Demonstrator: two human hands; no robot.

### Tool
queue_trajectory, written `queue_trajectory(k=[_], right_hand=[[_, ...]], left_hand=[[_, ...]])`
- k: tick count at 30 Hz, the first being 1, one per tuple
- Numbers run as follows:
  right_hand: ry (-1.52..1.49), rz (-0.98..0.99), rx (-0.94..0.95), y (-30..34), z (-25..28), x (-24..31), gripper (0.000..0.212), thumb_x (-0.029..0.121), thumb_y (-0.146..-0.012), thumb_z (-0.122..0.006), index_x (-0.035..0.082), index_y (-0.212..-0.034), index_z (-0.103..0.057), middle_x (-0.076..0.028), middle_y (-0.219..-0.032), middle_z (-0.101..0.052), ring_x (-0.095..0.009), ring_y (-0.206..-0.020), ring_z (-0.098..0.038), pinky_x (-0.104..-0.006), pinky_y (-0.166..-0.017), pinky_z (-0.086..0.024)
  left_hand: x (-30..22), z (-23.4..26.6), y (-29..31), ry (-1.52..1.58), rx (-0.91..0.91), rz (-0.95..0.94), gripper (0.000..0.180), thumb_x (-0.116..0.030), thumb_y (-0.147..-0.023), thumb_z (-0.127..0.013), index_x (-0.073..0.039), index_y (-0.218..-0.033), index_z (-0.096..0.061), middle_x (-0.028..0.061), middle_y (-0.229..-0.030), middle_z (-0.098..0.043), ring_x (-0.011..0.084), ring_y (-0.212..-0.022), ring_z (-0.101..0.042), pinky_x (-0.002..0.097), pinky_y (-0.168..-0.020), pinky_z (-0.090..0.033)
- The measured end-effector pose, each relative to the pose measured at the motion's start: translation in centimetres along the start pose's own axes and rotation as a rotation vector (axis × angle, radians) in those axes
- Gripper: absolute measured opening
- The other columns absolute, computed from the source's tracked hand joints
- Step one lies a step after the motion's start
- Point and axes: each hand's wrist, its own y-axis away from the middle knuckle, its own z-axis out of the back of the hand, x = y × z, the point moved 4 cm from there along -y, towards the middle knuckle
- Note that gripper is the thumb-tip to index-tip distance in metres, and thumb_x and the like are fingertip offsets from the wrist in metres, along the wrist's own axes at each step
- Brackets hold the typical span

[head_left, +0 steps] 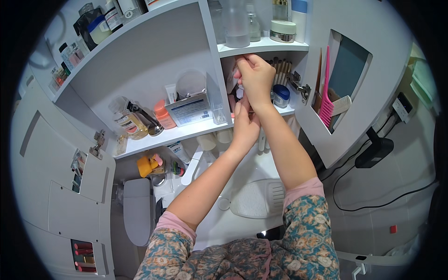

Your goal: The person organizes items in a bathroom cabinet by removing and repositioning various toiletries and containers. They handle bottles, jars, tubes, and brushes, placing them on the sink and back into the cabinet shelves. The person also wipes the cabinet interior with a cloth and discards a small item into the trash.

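Both my hands reach into the lower right compartment of a white wall cabinet (213, 60). My right hand (258, 78) is higher up, just under the shelf, its fingers curled and closed. Below it, my left hand (245, 125) is closed too, fingers pointing up toward the right hand. A small pale thing shows between the hands, but its kind is hidden by the fingers. Behind them stand several makeup brushes (283, 70). A blue-lidded jar (281, 95) sits beside my right wrist.
The cabinet's right door (343, 112) stands open, with a pink comb (326, 88) in its pocket. Bottles and a white box (190, 111) fill the left shelf. Below are a faucet (192, 165), a washbasin with a ridged board (256, 198), and a toilet lid (138, 210). A black cable (373, 208) hangs at right.
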Motion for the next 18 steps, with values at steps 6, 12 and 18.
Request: queue_trajectory(k=[6,12,18], right_hand=[[-0.120,0.019,-0.039,1.4,0.8,-0.7,0.013,0.008,-0.087,-0.063,-0.001,-0.092,-0.070,-0.002,-0.059,-0.061,-0.004,-0.049,-0.053,-0.0191,-0.044,-0.042],[-0.144,0.124,-0.126,3.8,2.5,0.1,0.012,0.008,-0.088,-0.064,0.000,-0.095,-0.070,-0.002,-0.065,-0.063,-0.004,-0.053,-0.055,-0.0182,-0.048,-0.045],[-0.133,0.326,-0.210,7.0,5.3,3.7,0.013,0.007,-0.090,-0.063,0.000,-0.098,-0.069,-0.002,-0.064,-0.062,-0.004,-0.053,-0.055,-0.0175,-0.047,-0.042]], left_hand=[[0.8,0.1,0.0,-0.006,-0.001,-0.016,0.043,0.001,-0.086,-0.058,-0.004,-0.127,-0.046,0.0060,-0.121,-0.046,0.0164,-0.108,-0.052,0.0294,-0.091,-0.044],[1.1,0.4,0.2,-0.026,0.027,-0.076,0.062,0.000,-0.086,-0.060,-0.007,-0.142,-0.033,0.0070,-0.126,-0.045,0.0163,-0.111,-0.051,0.0297,-0.093,-0.044],[1.1,1.0,1.1,0.036,-0.016,-0.061,0.053,0.000,-0.087,-0.054,0.002,-0.136,-0.035,0.0157,-0.124,-0.047,0.0232,-0.113,-0.053,0.0324,-0.091,-0.048]])
